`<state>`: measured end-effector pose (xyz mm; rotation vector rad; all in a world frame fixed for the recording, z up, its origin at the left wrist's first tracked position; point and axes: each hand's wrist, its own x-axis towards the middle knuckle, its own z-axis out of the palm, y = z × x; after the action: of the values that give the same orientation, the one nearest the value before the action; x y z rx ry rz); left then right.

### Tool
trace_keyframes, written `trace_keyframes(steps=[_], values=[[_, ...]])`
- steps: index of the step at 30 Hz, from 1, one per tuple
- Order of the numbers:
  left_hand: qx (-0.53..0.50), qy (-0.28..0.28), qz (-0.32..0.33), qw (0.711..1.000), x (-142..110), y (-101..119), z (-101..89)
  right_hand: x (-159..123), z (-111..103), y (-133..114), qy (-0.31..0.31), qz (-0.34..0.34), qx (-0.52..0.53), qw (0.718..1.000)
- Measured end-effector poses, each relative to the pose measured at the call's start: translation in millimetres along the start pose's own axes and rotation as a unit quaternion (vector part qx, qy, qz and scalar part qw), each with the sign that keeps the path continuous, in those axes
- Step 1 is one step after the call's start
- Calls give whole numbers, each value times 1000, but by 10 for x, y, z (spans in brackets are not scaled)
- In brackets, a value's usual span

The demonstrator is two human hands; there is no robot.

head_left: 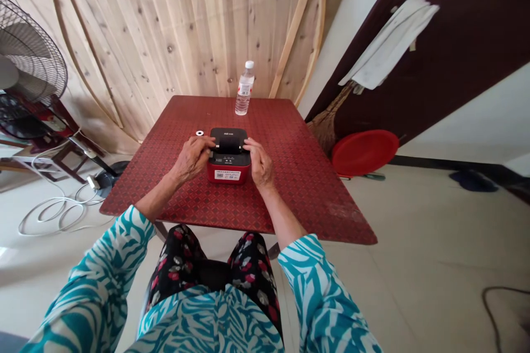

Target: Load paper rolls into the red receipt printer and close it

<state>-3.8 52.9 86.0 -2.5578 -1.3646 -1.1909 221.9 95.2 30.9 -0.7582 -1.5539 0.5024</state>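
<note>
Nearest, below the fingers, are floral trousers (254,265) and the front edge of a red patterned table (285,193). The left hand (192,157) and right hand (260,162) flank a compact label printer (228,160), fingers loosely bent, tips at either side of its black cover (227,133); I cannot tell whether either hand pinches it. The printer rests on the table between the hands, a white sticker (227,175) facing the wearer. Just beyond the left fingertips lies a small white paper roll (200,133). Farther ahead of the right fingertips stands a capped water bottle (244,92); behind it, a round-edged pine panel (186,27).
</note>
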Motion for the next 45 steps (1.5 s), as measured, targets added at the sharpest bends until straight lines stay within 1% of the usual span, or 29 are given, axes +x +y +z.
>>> trace_keyframes(steps=[2, 4, 9, 12, 13, 14, 15, 16, 17, 18, 19, 20, 21, 22, 24, 27, 30, 32, 34, 35, 38, 42, 45], values=[[1, 1, -19, 1000, -25, -45, 30, -45, 13, 23, 1, -14, -3, 1000], [20, 0, -23, 1000, -51, -69, 58, -76, 17, 42, 6, -20, -5, 1000], [55, -9, -32, 998, -88, -101, 102, -123, -3, 28, -12, -5, -13, 1000], [12, -10, -32, 999, -118, -143, 100, -139, 18, 30, -9, 13, 18, 1000], [-20, 0, -42, 999, -140, -153, 101, -143, 34, 49, 8, 29, 38, 999], [-61, 23, -64, 996, -171, -156, 104, -147, 52, 81, 35, 54, 62, 996], [-109, 57, -99, 987, -210, -148, 113, -151, 69, 124, 66, 89, 85, 990], [-161, 102, -146, 971, -256, -127, 127, -157, 85, 175, 99, 130, 103, 981], [-211, 147, -198, 946, -306, -91, 147, -163, 96, 230, 123, 172, 112, 971], [-252, 182, -249, 917, -356, -43, 173, -172, 104, 283, 133, 210, 108, 963], [-285, 200, -294, 890, -402, 16, 204, -181, 107, 329, 130, 238, 96, 958], [-307, 201, -328, 870, -439, 81, 237, -192, 108, 364, 117, 250, 78, 958], [-321, 193, -353, 857, -464, 148, 270, -201, 108, 385, 98, 251, 58, 961], [-326, 187, -369, 850, -474, 213, 299, -209, 107, 393, 79, 244, 37, 966], [-320, 185, -382, 847, -449, 318, 340, -217, 107, 380, 48, 223, 5, 974], [-322, 176, -382, 848, -348, 398, 348, -216, 110, 338, 36, 214, -10, 976], [-333, 163, -379, 848, -258, 410, 344, -212, 109, 322, 32, 213, -7, 977], [-329, 170, -382, 847, -227, 398, 365, -212, 104, 325, 23, 208, -4, 978], [-330, 182, -390, 840, -216, 377, 408, -214, 101, 330, 17, 204, -1, 979], [-339, 191, -395, 832, -214, 366, 433, -216, 100, 332, 17, 202, -2, 979], [-389, 211, -413, 796, -207, 335, 489, -223, 99, 340, 23, 200, -8, 979], [-437, 201, -432, 763, -175, 289, 479, -240, 91, 361, 13, 201, -11, 979], [-459, 194, -460, 735, -143, 236, 458, -252, 91, 383, 12, 203, -11, 979]])
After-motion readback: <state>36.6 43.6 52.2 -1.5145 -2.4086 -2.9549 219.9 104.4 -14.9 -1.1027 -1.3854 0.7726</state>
